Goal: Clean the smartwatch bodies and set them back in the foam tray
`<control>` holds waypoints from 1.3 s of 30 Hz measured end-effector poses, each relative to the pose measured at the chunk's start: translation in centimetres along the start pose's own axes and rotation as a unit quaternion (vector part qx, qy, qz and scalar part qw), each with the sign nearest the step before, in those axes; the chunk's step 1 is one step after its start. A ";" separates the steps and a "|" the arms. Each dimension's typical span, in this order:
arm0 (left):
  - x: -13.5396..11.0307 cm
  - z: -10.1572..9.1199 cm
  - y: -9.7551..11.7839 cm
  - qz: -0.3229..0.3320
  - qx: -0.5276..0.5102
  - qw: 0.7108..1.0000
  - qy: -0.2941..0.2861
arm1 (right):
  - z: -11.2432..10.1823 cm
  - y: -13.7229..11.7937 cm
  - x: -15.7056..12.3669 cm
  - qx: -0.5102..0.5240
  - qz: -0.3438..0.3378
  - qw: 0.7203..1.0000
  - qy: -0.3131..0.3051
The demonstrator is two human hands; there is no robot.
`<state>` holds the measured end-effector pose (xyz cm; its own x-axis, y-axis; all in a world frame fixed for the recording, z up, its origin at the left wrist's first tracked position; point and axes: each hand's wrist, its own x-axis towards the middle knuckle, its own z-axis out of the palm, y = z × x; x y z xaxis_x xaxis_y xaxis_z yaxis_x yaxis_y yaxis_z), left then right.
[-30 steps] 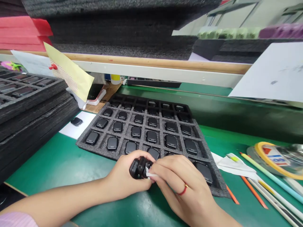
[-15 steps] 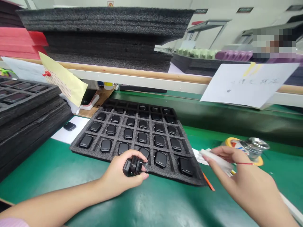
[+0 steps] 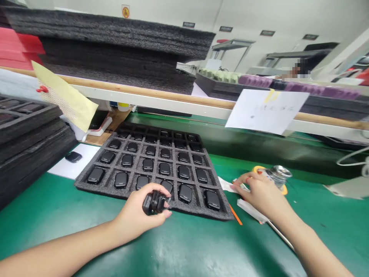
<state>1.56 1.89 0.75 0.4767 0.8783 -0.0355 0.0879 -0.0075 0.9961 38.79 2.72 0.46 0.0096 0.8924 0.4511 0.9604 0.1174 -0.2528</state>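
My left hand (image 3: 138, 213) is closed around a small black watch-like device (image 3: 154, 202), held just above the green mat at the near edge of a black foam tray (image 3: 227, 215). The tray's pockets hold several identical black devices (image 3: 184, 192). My right hand (image 3: 258, 192) rests to the right of the tray over white wipes and sticks (image 3: 249, 207), fingers curled down onto them, beside a small metal cup (image 3: 278, 175) on a yellow tape roll. What the right fingers hold is hidden.
Stacked black foam trays (image 3: 25, 142) rise at the left, more foam sheets (image 3: 115, 54) on the shelf above. A single black device (image 3: 73, 156) lies on white paper. A white paper sheet (image 3: 265, 111) hangs from the shelf rail. An orange stick (image 3: 235, 215) lies by the tray.
My right hand left the device, moved right and came down onto the wipes by the metal cup. The left hand kept the device. The view shifted right.
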 end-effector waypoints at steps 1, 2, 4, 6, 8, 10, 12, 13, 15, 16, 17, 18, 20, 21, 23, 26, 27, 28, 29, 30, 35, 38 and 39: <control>0.0 0.0 0.0 -0.001 -0.006 1.000 -0.002 | -0.1 -1.0 0.6 0.006 -0.012 1.000 0.015; 0.0 0.1 -0.1 -0.001 -0.011 1.000 -0.004 | -0.4 -2.5 1.1 0.013 -0.024 0.999 0.031; -0.1 0.1 -0.2 0.000 -0.018 1.000 -0.003 | -1.1 -6.6 1.6 0.046 -0.049 0.997 0.046; -0.1 0.1 -0.2 0.003 -0.021 1.000 0.001 | -1.6 -11.5 1.4 0.130 -0.095 0.987 0.029; -0.1 0.1 -0.3 0.015 -0.016 1.000 0.011 | -1.5 -16.0 0.5 0.218 -0.176 0.960 -0.017; 0.0 -0.1 -0.4 0.028 -0.005 0.999 0.023 | -0.7 -19.0 -0.4 0.253 -0.262 0.931 -0.041; 0.2 -0.3 -0.4 0.026 0.002 0.999 0.024 | 0.7 -20.1 -0.9 0.270 -0.303 0.913 -0.048; 0.3 -0.4 -0.5 0.020 0.002 1.000 0.020 | 1.4 -20.1 -1.0 0.282 -0.306 0.908 -0.045; 0.5 -0.5 -0.5 0.007 0.000 1.000 0.012 | 2.6 -19.6 -0.8 0.314 -0.292 0.903 -0.023; 0.5 -0.4 -0.6 0.002 -0.001 1.000 0.014 | 3.1 -19.2 -0.5 0.331 -0.282 0.900 -0.011; 0.5 -0.4 -0.6 -0.003 -0.003 1.000 0.020 | 3.5 -18.9 -0.2 0.344 -0.272 0.899 0.002; 0.5 -0.3 -0.6 -0.008 -0.006 1.000 0.025 | 3.8 -18.6 0.1 0.351 -0.260 0.900 0.012; 0.4 0.0 -0.6 -0.020 -0.014 0.999 0.024 | 4.1 -18.4 0.5 0.352 -0.233 0.906 0.023; 0.2 0.1 -0.6 -0.024 -0.018 0.999 0.018 | 4.1 -18.4 0.6 0.350 -0.225 0.909 0.027; 0.0 0.2 -0.5 -0.031 -0.028 0.999 -0.001 | 3.9 -18.6 0.4 0.349 -0.224 0.910 0.032; -0.1 0.3 -0.1 -0.040 -0.035 0.999 -0.007 | 3.3 -18.8 -0.2 0.357 -0.235 0.903 0.043; -0.1 0.3 0.0 -0.042 -0.045 0.998 -0.008 | 3.2 -18.7 -0.3 0.358 -0.234 0.902 0.051; 0.0 0.3 0.1 -0.043 -0.057 0.997 -0.010 | 3.0 -18.7 -0.3 0.356 -0.225 0.905 0.060; 0.0 0.3 0.2 -0.042 -0.068 0.997 -0.013 | 3.0 -18.5 -0.2 0.351 -0.208 0.910 0.071; 0.1 0.3 0.3 -0.042 -0.078 0.996 -0.018 | 2.9 -18.4 -0.1 0.342 -0.183 0.918 0.082; 0.1 0.1 0.3 -0.044 -0.074 0.996 -0.028 | 2.2 -17.7 0.1 0.331 -0.127 0.931 0.088; 0.1 0.0 0.2 -0.020 -0.042 0.999 -0.022 | 1.8 -17.9 -0.3 0.334 -0.253 0.908 0.017; 0.1 -0.1 0.1 -0.012 -0.028 0.999 -0.021 | 1.8 -18.0 -0.4 0.326 -0.286 0.901 -0.002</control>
<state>1.55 2.03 0.84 0.5106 0.8576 -0.0615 0.0517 0.0407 0.9978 20.98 0.99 3.32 -0.4370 0.6054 0.6652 0.4392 0.7890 -0.4296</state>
